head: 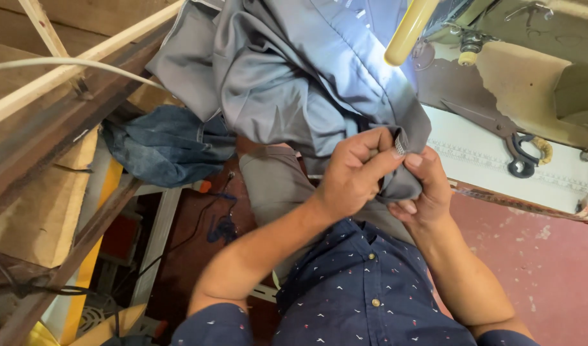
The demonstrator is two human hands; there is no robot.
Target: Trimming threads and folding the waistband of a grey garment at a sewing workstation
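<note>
A grey garment [294,77] hangs down from the sewing table over my lap. My left hand [352,176] and my right hand [425,189] meet at one bunched corner of this cloth [403,182], both pinching it. Between my left fingers and right thumb a small pale label or tab [400,146] sticks up from the fabric edge. My dark blue patterned shirt [364,288] fills the lower middle of the view.
Large dark scissors [505,138] lie on the white sewing table [493,170] to the right, below the sewing machine [525,57]. A yellow cylinder [409,29] hangs at the top. Blue denim [166,144] is bundled on the left by wooden beams [57,122].
</note>
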